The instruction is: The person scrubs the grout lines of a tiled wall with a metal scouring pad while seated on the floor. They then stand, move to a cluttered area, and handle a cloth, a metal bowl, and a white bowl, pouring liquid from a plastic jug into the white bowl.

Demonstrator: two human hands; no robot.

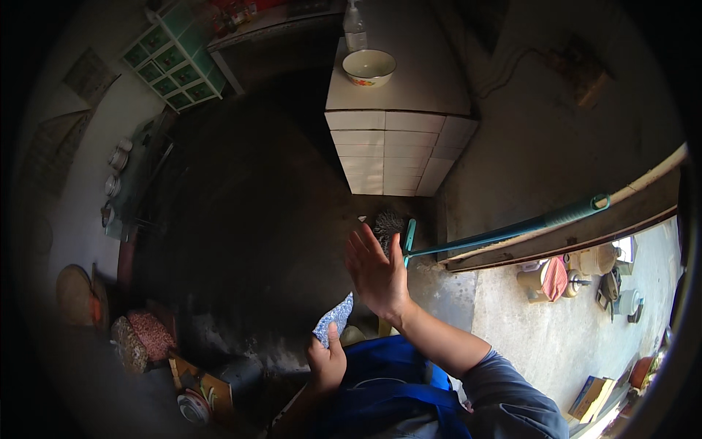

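Between the thumb and fingers of my left hand (327,359) is a folded blue-and-white patterned cloth (334,321), its pointed end up. My right hand (378,271) is raised beside it with the palm showing, fingers apart and nothing in it. Beyond the right fingertips, a broom or mop with dark bristles (388,225) stands on the floor, partly hidden by the hand. A blue apron (384,365) covers my front.
A white-tiled counter (392,153) ahead bears an enamel bowl (369,68) and a pump bottle (355,33). A long blue handle (493,236) leans by the doorway at right. Sacks (151,332) and a cardboard box (216,387) stand at lower left.
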